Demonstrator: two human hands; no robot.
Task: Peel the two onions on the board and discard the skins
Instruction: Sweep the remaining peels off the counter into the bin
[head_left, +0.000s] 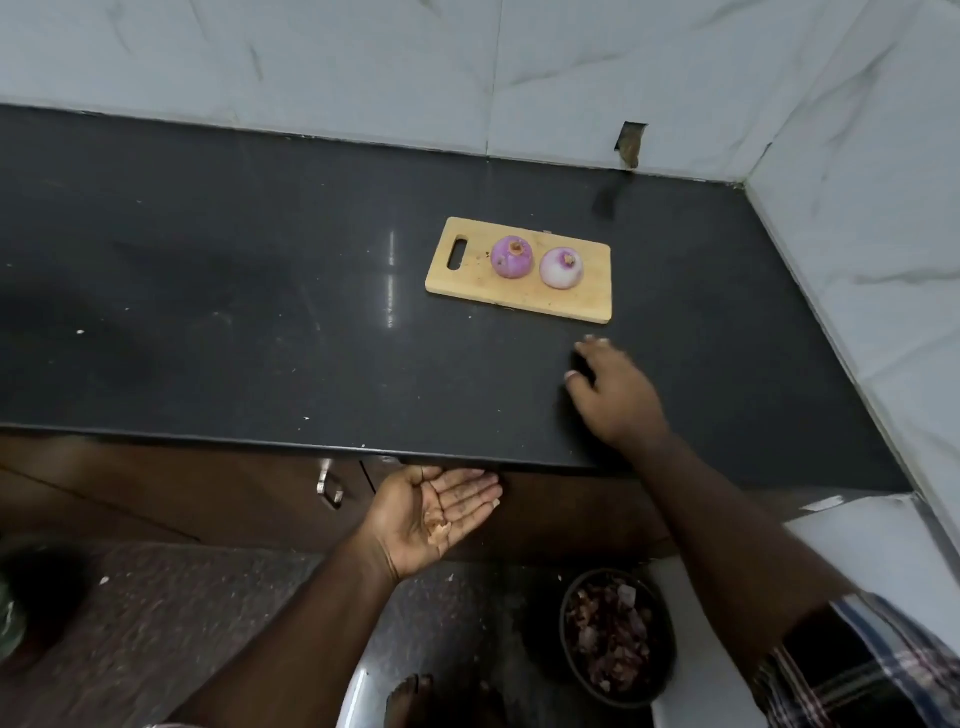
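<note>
A wooden cutting board (519, 291) lies on the dark stone counter (260, 312), and everything else is placed from it. On the board, side by side and a little apart, sit the two peeled onions: the purple onion (512, 257) nearer the board's handle slot, and the paler onion (561, 267) on the side away from the slot, each with its brown root end facing up. A few tiny flecks lie on the board's surface around them. Off the board's near edge, toward the person, the right hand (615, 395) is over the counter, palm down, fingers spread and relaxed, gripping nothing; it is blurred, so whether the fingertips actually touch the stone cannot be told. Further from the board, just past the counter's front edge, the left hand (434, 514) is held palm up and flat, fingers straight and together, with a small heap of skin scraps (436, 529) resting loose in the palm rather than clenched. Below that, down on the floor and well apart from the board, stands a dark round bin (618, 636) holding a pile of reddish-brown onion skins. A metal cabinet handle (327, 486) shows under the counter lip, to the left of the upturned hand. Pale marble-patterned tiles (363, 67) rise behind the board.
</note>
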